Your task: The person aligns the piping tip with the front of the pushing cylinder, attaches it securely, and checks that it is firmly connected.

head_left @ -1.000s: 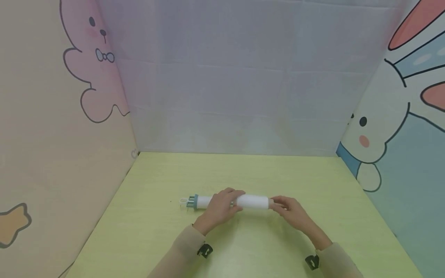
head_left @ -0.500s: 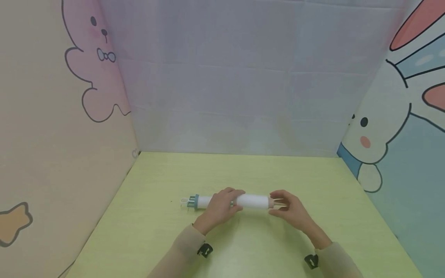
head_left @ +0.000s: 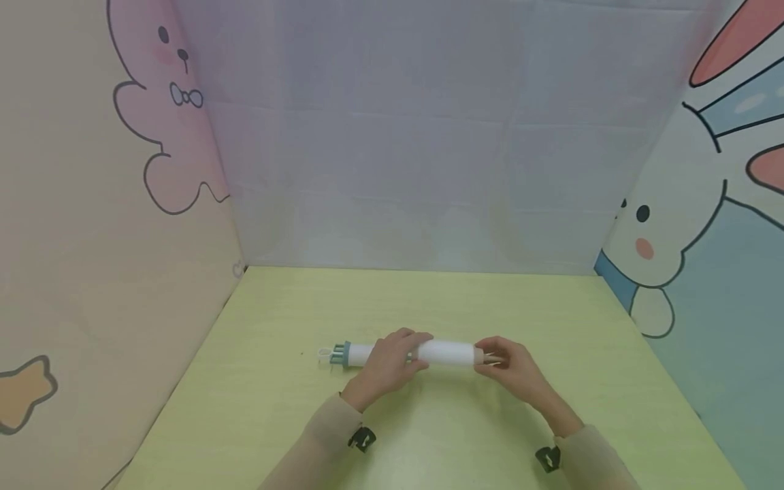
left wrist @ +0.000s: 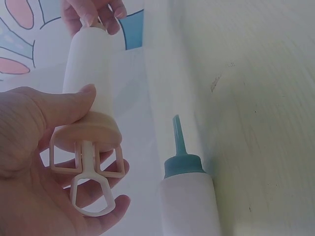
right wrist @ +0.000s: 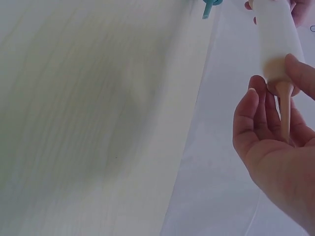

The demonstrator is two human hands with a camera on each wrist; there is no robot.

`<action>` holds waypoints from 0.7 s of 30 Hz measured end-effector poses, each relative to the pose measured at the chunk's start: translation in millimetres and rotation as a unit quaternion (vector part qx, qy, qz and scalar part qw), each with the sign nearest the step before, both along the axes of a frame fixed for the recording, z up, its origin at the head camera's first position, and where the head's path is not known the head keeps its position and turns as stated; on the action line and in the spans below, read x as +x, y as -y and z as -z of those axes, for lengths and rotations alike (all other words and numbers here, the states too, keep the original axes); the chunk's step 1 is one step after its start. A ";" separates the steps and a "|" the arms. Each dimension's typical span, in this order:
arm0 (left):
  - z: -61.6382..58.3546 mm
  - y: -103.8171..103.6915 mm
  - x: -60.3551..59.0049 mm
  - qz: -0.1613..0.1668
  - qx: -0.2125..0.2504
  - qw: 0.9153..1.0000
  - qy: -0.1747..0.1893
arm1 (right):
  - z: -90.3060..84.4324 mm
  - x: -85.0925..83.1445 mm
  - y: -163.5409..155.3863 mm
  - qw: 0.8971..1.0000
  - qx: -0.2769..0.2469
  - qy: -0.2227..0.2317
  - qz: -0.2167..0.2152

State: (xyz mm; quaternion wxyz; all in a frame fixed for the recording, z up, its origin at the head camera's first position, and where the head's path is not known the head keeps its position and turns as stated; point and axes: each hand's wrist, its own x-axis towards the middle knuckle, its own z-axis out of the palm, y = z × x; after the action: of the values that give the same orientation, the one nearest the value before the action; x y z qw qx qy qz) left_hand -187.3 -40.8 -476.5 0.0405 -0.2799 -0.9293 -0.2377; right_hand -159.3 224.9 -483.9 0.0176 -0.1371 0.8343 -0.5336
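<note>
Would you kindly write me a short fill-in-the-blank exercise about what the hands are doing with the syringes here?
1. The left hand grips the syringe at its ___ end.
2. The right hand has its fingers at the syringe's peach ___.
3. The second syringe, with a teal tip, lies on the ___.

Missing words: plunger; nozzle; table.
</note>
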 end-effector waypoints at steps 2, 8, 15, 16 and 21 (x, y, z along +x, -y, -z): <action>0.9 -0.4 -0.5 0.000 -0.001 1.000 0.000 | -0.9 0.5 -1.2 1.000 0.006 0.011 -0.001; 2.2 -1.9 -0.8 -0.001 -0.002 1.000 -0.003 | -1.6 0.1 -3.5 0.999 0.024 0.029 -0.013; 1.5 -4.9 -0.6 -0.002 0.000 1.000 -0.003 | -2.0 -0.9 -7.7 0.998 0.043 0.018 -0.030; 1.6 -5.3 -0.4 -0.002 0.000 1.000 -0.002 | -2.3 -0.9 -8.4 0.998 0.048 0.016 -0.033; 3.7 -7.0 -1.5 0.002 0.006 1.000 -0.012 | -2.9 -1.6 -11.4 0.997 0.061 0.007 -0.046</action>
State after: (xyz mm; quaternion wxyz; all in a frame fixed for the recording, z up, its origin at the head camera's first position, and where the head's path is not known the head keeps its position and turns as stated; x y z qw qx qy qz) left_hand -188.8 -33.8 -480.3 0.0526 -0.2846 -0.9265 -0.2404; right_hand -160.9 236.3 -481.0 0.0558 -0.1701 0.8580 -0.4815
